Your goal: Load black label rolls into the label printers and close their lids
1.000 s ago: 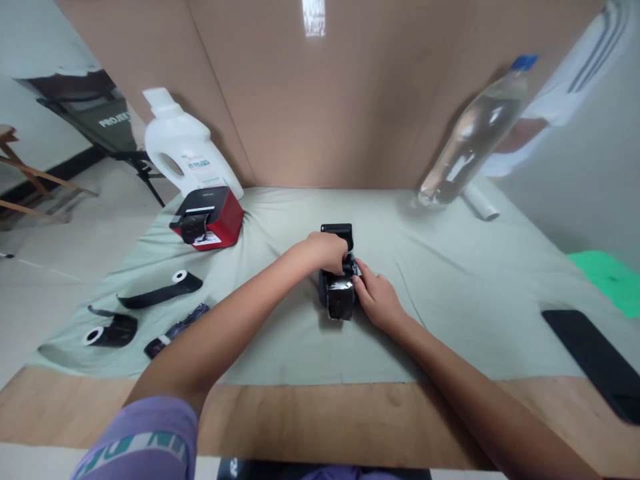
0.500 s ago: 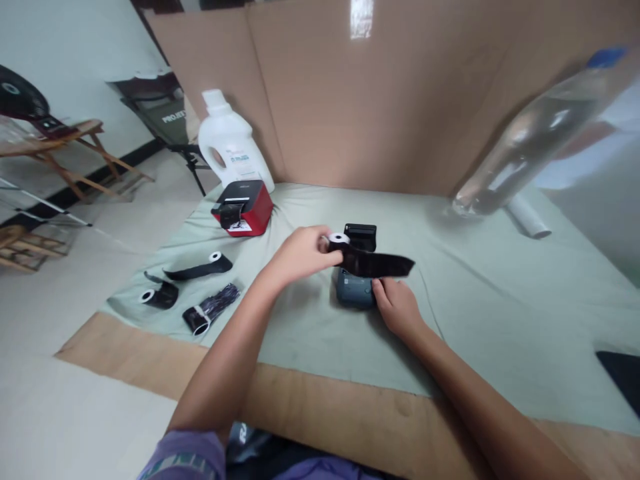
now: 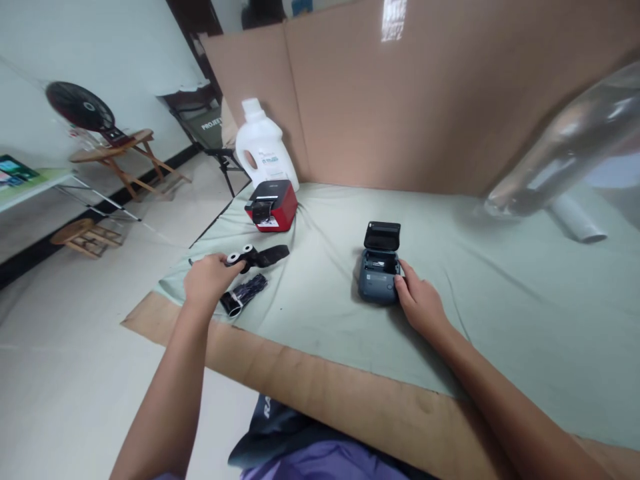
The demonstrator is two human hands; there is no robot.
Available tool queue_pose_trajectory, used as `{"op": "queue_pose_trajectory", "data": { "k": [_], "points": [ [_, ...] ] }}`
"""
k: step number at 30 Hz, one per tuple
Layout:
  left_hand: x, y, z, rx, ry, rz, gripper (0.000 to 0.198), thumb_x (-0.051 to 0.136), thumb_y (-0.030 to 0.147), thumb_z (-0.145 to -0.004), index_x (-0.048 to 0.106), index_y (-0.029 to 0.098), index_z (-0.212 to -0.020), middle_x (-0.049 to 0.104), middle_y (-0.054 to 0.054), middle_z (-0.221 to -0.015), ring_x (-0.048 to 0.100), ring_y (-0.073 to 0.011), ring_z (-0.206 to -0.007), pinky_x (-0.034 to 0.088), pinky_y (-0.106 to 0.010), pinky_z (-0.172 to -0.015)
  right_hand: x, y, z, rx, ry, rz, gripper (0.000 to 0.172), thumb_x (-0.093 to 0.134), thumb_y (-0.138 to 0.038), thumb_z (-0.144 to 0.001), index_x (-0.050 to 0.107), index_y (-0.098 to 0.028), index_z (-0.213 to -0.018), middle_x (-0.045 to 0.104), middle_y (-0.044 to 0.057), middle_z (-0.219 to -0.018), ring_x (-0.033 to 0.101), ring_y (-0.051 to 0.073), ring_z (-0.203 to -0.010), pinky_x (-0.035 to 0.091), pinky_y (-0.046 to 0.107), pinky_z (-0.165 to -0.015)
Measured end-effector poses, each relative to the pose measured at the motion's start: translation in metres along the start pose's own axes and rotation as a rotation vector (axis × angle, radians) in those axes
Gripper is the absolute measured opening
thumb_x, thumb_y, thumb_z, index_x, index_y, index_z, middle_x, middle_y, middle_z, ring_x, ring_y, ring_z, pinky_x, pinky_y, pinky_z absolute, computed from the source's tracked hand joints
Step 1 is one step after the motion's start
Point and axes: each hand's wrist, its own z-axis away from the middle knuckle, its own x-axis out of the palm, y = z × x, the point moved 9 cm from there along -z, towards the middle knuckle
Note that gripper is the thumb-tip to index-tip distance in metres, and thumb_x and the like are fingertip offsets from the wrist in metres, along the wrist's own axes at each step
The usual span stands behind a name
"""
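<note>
My left hand (image 3: 206,283) is closed around a roll of black tape (image 3: 237,264) with a white core, low over the cloth at the left. A second white-cored black roll (image 3: 249,252) is right beside it, and a black strip stretches rightward from the pair; which roll it belongs to I cannot tell. Just nearer me lies another black roll (image 3: 245,293) with a shiny black tail. My right hand (image 3: 420,299) grips the right side of a small dark blue-grey label printer (image 3: 379,283). Its lid (image 3: 383,236) stands open, showing the compartment inside.
A red and black printer (image 3: 274,207) sits at the back left before a white jug (image 3: 267,150). Cardboard (image 3: 400,113) walls off the back. At the right are a clear bottle (image 3: 565,153) and a pale tube (image 3: 580,220). The cloth's wooden front edge (image 3: 320,360) faces me.
My left hand has carried the black tape roll from above the label printer leftward to the other rolls. My right hand stays on the printer. The view has swung left.
</note>
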Motion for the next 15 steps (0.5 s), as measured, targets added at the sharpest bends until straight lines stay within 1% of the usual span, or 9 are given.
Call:
{"op": "queue_pose_trajectory", "data": {
  "k": [3,5,7,9,11,13,15],
  "points": [
    [0.011,-0.017,0.001,-0.063,0.007,0.011,0.047,0.057,0.066,-0.079,0.069,0.021,-0.087,0.073,-0.017,-0.093,0.067,-0.0399,-0.093,0.041,-0.037,-0.063,0.000,0.000,0.000,0.008,-0.005,-0.004,0.066,0.022,-0.047,-0.104,0.045,-0.012,-0.155,0.076,0.016,-0.097,0.068,0.032,-0.085,0.044,0.038,-0.075],
    [0.018,-0.024,0.000,-0.084,0.023,-0.003,0.048,0.058,0.065,-0.079,0.070,0.021,-0.094,0.074,-0.017,-0.099,0.068,-0.0416,-0.098,0.044,-0.039,-0.067,0.000,0.000,0.000,0.011,-0.012,-0.012,0.066,0.021,-0.047,-0.104,0.045,-0.012,-0.155,0.076,0.016,-0.099,0.068,0.033,-0.087,0.044,0.039,-0.077],
    [0.024,-0.029,-0.003,-0.071,0.014,0.000,0.049,0.057,0.065,-0.080,0.070,0.021,-0.099,0.075,-0.017,-0.102,0.068,-0.0416,-0.102,0.046,-0.040,-0.072,0.001,0.001,0.000,0.011,-0.018,-0.021,0.067,0.020,-0.048,-0.104,0.044,-0.012,-0.155,0.076,0.016,-0.101,0.068,0.033,-0.088,0.044,0.039,-0.078],
    [0.029,-0.034,-0.005,-0.047,-0.018,0.034,0.054,0.060,0.066,-0.078,0.068,0.020,-0.105,0.075,-0.015,-0.100,0.068,-0.0400,-0.103,0.047,-0.039,-0.074,0.001,0.001,0.000,0.012,-0.018,-0.020,0.068,0.020,-0.049,-0.104,0.044,-0.012,-0.155,0.076,0.015,-0.101,0.068,0.034,-0.088,0.044,0.039,-0.077],
    [0.026,-0.043,-0.003,-0.053,-0.008,0.103,0.064,0.064,0.068,-0.075,0.062,0.018,-0.115,0.074,-0.012,-0.094,0.069,-0.0366,-0.099,0.047,-0.037,-0.072,0.001,0.001,0.000,0.009,-0.012,-0.013,0.067,0.020,-0.049,-0.104,0.044,-0.013,-0.155,0.076,0.014,-0.098,0.068,0.033,-0.086,0.045,0.039,-0.076],
    [0.017,-0.054,0.005,-0.085,0.054,0.174,0.074,0.065,0.072,-0.074,0.057,0.016,-0.122,0.072,-0.008,-0.090,0.069,-0.0327,-0.091,0.046,-0.035,-0.068,0.001,0.002,0.000,0.005,-0.006,-0.008,0.067,0.020,-0.049,-0.104,0.045,-0.013,-0.155,0.076,0.014,-0.096,0.068,0.033,-0.085,0.045,0.039,-0.075],
    [0.011,-0.064,0.015,-0.106,0.097,0.204,0.075,0.063,0.074,-0.076,0.055,0.017,-0.123,0.070,-0.006,-0.090,0.069,-0.0297,-0.086,0.045,-0.034,-0.067,0.001,0.002,0.000,0.005,-0.007,-0.002,0.067,0.020,-0.050,-0.104,0.045,-0.014,-0.155,0.076,0.014,-0.095,0.068,0.034,-0.086,0.045,0.039,-0.073]
  ]
}}
